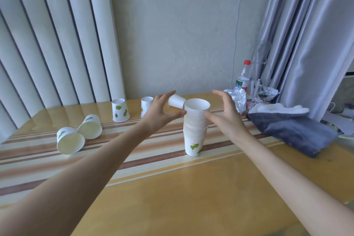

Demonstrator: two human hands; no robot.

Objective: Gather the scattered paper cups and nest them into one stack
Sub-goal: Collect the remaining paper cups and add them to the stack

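Stack [195, 126]: your left hand [161, 111] and right hand [226, 113] flank it, fingers spread, holding nothing; a careless nudge could topple it.

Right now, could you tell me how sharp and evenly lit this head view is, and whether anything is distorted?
Head view: soft daylight, faint shadows; the glossy table mirrors the vertical blinds at far left; wide-angle bending curves the blinds and curtain; the left hand and right hand are slightly blurred beside the cup stack.
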